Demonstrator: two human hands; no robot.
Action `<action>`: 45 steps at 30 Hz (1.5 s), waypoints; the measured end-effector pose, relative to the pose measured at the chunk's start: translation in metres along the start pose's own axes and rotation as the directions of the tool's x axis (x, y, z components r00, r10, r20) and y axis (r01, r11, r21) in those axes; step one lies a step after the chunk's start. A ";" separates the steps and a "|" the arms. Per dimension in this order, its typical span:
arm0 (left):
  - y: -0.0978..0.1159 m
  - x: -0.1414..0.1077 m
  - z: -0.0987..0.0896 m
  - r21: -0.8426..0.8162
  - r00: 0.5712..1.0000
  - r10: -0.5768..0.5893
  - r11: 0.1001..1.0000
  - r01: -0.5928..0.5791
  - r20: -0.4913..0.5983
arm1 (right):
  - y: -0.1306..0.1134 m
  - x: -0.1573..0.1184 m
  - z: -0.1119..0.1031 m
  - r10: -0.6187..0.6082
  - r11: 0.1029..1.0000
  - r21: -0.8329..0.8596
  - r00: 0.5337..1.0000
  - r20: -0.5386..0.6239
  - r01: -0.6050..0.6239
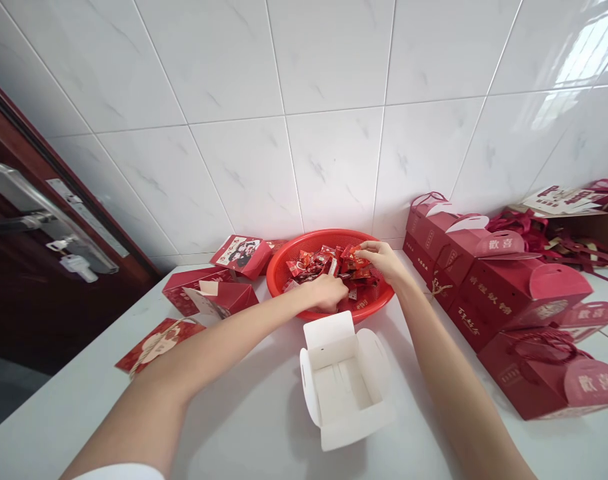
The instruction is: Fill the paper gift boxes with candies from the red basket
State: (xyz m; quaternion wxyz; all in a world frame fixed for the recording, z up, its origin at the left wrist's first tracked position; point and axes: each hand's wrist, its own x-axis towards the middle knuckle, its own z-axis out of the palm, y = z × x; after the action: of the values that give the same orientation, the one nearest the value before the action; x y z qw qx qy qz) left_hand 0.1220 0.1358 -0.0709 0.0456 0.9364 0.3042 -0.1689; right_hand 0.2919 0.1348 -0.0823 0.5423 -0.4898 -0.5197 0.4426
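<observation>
Both hands (329, 292) (380, 259), grip unclear, at crinkled glossy packets (314, 263) in a round perforated plastic basket (277, 270)

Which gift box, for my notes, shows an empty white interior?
The open white box in front of the red basket; the other gift boxes show red outsides.

Tiled wall (329, 173): is shining pale and bright — a barred window reflection (591, 50) is glaring at upper right.
Door (14, 300): is sinking into darkness, its metal handle (24, 221) catching glints.
Table (254, 413): soft shadow is spreading left of the white box (344, 387).
Edges: wide-angle stretching is tilting the door.
Candy wrappers (354, 257): fine print is blurring.
</observation>
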 end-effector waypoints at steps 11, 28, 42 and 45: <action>-0.066 -0.009 0.012 -0.824 0.813 -0.332 0.488 -0.287 -0.479 | -0.004 -0.001 -0.003 0.052 0.988 0.137 0.994 0.100 -0.066; -0.064 -0.007 0.023 -0.839 0.664 -0.519 0.407 -0.362 -0.538 | 0.000 0.001 -0.007 0.020 0.969 0.237 0.980 0.200 -0.068; -0.071 0.001 0.029 -0.799 0.578 -0.559 0.328 -0.504 -0.595 | -0.011 -0.005 0.001 0.031 0.943 0.293 0.918 0.394 -0.157; -0.068 -0.002 0.026 -0.796 0.582 -0.554 0.306 -0.522 -0.595 | -0.011 -0.004 0.006 0.021 0.947 0.293 0.939 0.342 -0.128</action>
State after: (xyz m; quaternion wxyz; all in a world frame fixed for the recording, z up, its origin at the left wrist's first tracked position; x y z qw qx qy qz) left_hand 0.0734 0.1846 -0.0936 0.4411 0.6707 0.3341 0.4939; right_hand 0.2855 0.1295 -0.0723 0.4992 -0.3353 -0.5089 0.6160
